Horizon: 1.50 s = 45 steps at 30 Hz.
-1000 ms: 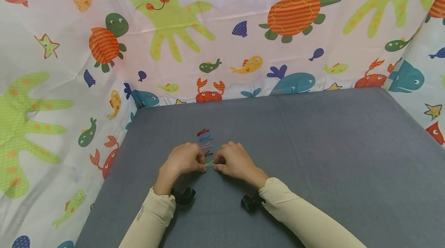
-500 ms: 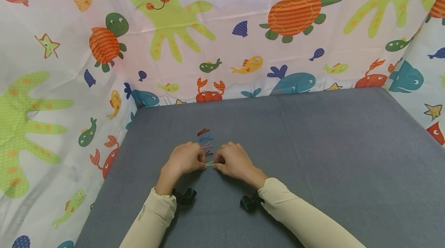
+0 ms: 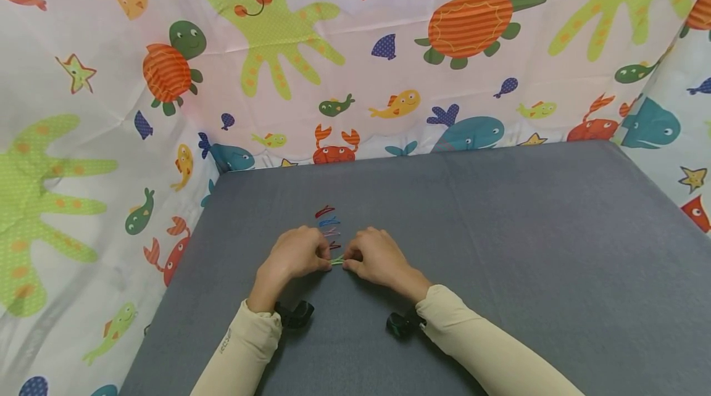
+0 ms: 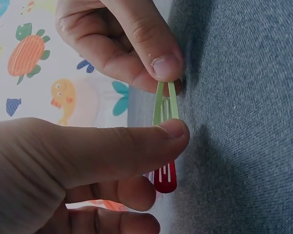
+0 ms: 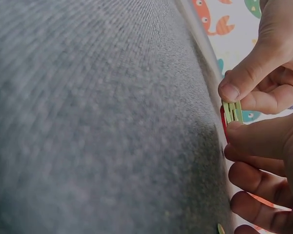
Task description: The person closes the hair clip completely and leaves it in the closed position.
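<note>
A light green snap hair clip (image 3: 337, 261) stretches between my two hands, low over the grey cloth. My left hand (image 3: 299, 251) pinches one end between thumb and forefinger, covering that end. At the opposite end, my right hand (image 3: 376, 255) pinches the clip the same way. In the left wrist view the green clip's (image 4: 158, 105) arms spread into a narrow V toward the right thumb. Just beyond the hands lies a dark red hair clip (image 3: 334, 246). Farther on, a pink clip (image 3: 331, 232), a blue clip (image 3: 329, 221) and a red clip (image 3: 324, 211) continue the column.
Grey cloth (image 3: 533, 248) covers the table. Around its left, back and right sides hangs a white curtain (image 3: 366, 75) printed with sea animals. A small yellowish-green piece (image 5: 220, 228) shows at the bottom edge of the right wrist view.
Both hands keep their pinch on the green hair clip and shift very slightly to the right. The clips in the column stay where they were.
</note>
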Each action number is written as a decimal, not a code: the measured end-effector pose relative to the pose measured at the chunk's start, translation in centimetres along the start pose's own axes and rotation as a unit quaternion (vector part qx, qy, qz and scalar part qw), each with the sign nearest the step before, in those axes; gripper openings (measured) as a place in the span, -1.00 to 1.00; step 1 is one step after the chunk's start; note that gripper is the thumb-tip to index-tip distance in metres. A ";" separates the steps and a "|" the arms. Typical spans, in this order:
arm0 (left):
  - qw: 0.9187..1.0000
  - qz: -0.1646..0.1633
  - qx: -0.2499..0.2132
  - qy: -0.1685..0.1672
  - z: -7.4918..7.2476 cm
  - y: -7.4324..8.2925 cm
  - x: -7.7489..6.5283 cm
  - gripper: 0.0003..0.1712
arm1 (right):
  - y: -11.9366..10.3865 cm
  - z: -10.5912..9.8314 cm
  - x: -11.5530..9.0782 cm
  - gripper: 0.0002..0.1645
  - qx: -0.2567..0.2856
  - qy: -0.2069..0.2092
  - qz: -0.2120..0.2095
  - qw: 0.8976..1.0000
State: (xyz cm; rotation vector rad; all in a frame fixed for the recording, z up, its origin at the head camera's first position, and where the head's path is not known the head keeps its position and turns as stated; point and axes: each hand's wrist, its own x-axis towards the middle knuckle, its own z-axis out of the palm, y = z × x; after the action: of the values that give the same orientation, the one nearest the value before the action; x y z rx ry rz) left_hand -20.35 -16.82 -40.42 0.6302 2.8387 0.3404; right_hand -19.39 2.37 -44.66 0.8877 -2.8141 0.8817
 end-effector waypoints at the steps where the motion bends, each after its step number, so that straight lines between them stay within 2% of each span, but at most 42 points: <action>1: 1.000 0.004 -0.001 0.001 0.0 0.0 0.0 -0.77 | 0.0 -0.1 -0.1 -0.91 0.003 -0.001 -0.001 1.000; 11: 0.999 0.034 -0.007 0.022 -0.1 0.8 0.0 -0.77 | 0.6 -0.9 -0.9 -0.91 0.018 0.011 -0.018 1.000; 19: 0.996 0.056 -0.006 0.072 0.3 1.3 0.1 -0.86 | 1.5 -1.7 -1.7 -0.91 0.026 0.035 -0.036 0.998; 26: 0.988 0.081 -0.019 0.130 0.8 1.7 0.6 -0.93 | 2.8 -2.7 -1.9 -0.92 0.032 0.072 -0.058 0.995; 34: 0.979 0.091 -0.033 0.179 1.4 2.4 1.1 -0.95 | 3.6 -3.7 -2.4 -0.93 0.053 0.095 -0.062 0.992; 45: 0.969 0.101 -0.052 0.218 2.3 3.5 1.4 -0.93 | 4.2 -3.9 -3.1 -0.96 0.037 0.134 -0.046 0.989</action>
State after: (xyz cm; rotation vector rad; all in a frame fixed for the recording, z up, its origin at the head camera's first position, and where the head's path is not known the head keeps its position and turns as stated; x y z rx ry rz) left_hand -19.60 -12.70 -41.87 0.9250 3.1405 0.7408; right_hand -19.53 8.82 -44.20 0.8299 -2.5078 1.0154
